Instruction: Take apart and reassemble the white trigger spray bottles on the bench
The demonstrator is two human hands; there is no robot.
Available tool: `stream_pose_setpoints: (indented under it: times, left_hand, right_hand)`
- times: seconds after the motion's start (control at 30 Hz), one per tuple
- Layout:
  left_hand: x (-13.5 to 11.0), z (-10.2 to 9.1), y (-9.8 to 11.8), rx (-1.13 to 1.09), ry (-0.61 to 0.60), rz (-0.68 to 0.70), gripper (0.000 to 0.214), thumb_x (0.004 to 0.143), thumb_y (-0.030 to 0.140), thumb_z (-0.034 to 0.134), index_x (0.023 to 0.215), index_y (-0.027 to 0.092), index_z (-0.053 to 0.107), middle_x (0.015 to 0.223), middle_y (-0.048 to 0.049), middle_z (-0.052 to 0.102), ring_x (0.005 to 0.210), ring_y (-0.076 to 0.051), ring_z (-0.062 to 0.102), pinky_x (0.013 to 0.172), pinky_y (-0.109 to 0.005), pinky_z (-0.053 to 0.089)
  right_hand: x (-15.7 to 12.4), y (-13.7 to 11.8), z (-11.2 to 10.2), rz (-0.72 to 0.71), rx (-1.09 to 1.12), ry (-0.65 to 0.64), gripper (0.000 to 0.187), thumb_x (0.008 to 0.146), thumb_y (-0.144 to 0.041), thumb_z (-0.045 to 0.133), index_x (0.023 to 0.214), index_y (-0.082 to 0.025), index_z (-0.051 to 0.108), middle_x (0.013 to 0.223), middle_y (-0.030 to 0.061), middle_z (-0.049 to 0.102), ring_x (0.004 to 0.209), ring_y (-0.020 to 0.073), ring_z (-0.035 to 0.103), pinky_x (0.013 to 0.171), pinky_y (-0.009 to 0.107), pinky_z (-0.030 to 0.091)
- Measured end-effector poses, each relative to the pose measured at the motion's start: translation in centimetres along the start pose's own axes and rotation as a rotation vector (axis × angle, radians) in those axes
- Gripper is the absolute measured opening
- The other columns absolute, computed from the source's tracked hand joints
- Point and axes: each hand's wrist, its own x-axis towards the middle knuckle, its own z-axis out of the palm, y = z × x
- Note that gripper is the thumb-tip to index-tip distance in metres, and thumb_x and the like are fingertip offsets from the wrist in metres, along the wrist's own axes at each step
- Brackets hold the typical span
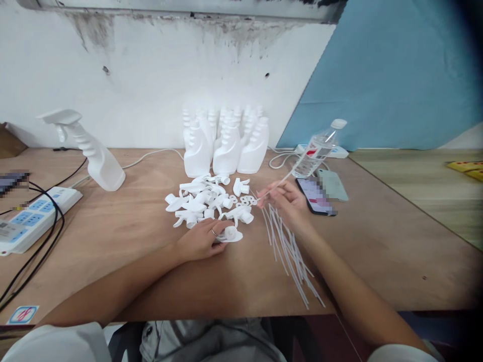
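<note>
My left hand (206, 239) is closed around a white trigger spray head (231, 234), its round opening turned up toward me. Between the fingers of my right hand (285, 198) is a thin clear dip tube (293, 170), slanting up to the right. Beneath that hand, a bundle of loose dip tubes (289, 251) fans out toward the front edge. A pile of white spray heads (198, 198) lies just beyond my left hand. Several small white rings (247, 200) rest between the pile and my right fingertips.
White spray bottles (226, 151) without heads stand grouped by the wall. A complete spray bottle (98, 158) stands at left, near a power strip (33, 218) with black cables. A water bottle (319, 151) and a phone (315, 196) are behind my right hand.
</note>
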Motion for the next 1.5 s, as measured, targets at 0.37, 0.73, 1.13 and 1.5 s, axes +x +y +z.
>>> stream_pose_setpoints:
  times: [0.37, 0.73, 1.13, 1.5]
  left_hand:
    - [0.0, 0.1, -0.1, 0.003, 0.008, -0.001, 0.038, 0.087, 0.023, 0.052, 0.124, 0.02, 0.042, 0.103, -0.0075, 0.062, 0.093, -0.019, 0.058, 0.082, -0.032, 0.048]
    - [0.1, 0.1, -0.1, 0.019, 0.009, 0.03, 0.038, 0.088, 0.023, 0.052, 0.124, 0.019, 0.042, 0.1, -0.0072, 0.061, 0.09, -0.019, 0.057, 0.08, -0.031, 0.048]
    - [-0.1, 0.4, -0.3, 0.042, 0.04, 0.041, 0.039, 0.087, 0.024, 0.053, 0.123, 0.017, 0.042, 0.103, -0.0097, 0.061, 0.093, -0.021, 0.058, 0.08, -0.032, 0.048]
    - [-0.2, 0.4, -0.6, 0.036, 0.001, 0.066, 0.04, 0.09, 0.026, 0.05, 0.127, 0.016, 0.04, 0.106, -0.0117, 0.062, 0.096, -0.022, 0.058, 0.083, -0.034, 0.048]
  right_hand:
    - [-2.8, -0.3, 3.8, -0.004, 0.078, -0.332, 0.014, 0.092, -0.033, 0.053, 0.096, -0.02, 0.051, 0.088, 0.0052, 0.068, 0.069, 0.0145, 0.065, 0.068, 0.034, 0.055]
    - [-2.9, -0.1, 3.8, -0.038, 0.069, -0.362, 0.009, 0.094, -0.027, 0.051, 0.1, -0.021, 0.051, 0.088, 0.0035, 0.064, 0.072, 0.0135, 0.065, 0.071, 0.032, 0.053]
    - [-2.9, 0.6, 4.3, -0.169, -0.402, -0.423, 0.013, 0.09, -0.029, 0.057, 0.087, -0.019, 0.064, 0.086, 0.0043, 0.066, 0.084, 0.0168, 0.063, 0.078, 0.03, 0.05]
    - [-3.4, 0.4, 4.9, -0.273, -0.477, -0.429, 0.014, 0.091, -0.021, 0.051, 0.08, -0.018, 0.06, 0.073, 0.0035, 0.063, 0.067, 0.0147, 0.059, 0.064, 0.026, 0.046]
